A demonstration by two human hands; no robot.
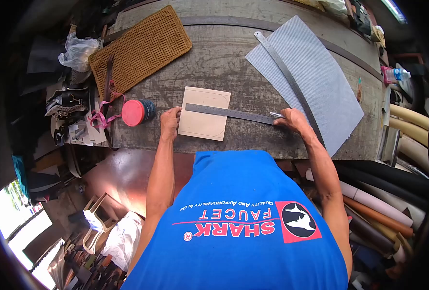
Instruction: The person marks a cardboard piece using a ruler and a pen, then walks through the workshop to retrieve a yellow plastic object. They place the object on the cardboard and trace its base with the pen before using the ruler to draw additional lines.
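Note:
A beige rectangular piece of card [202, 126] lies on the worktable, with pencil-like lines and rounded corners drawn on it. Across it runs a dark metal ruler [246, 114] that extends past the card's right side. My left hand [169, 124] is closed at the card's left edge, fingertips gripping that edge near the ruler's end. At the ruler's other end, my right hand [293, 121] has its fingers curled around a slim silver pen-like tool [275, 115], whose tip points left over the ruler.
A red-lidded jar [133, 113] stands left of my left hand, near pink ribbon [98, 118]. Behind it lies a brown woven mat [142, 48]. On the right, a long steel ruler [287, 72] rests on a grey sheet [328, 82]. Material rolls [378, 208] lie below the right table edge.

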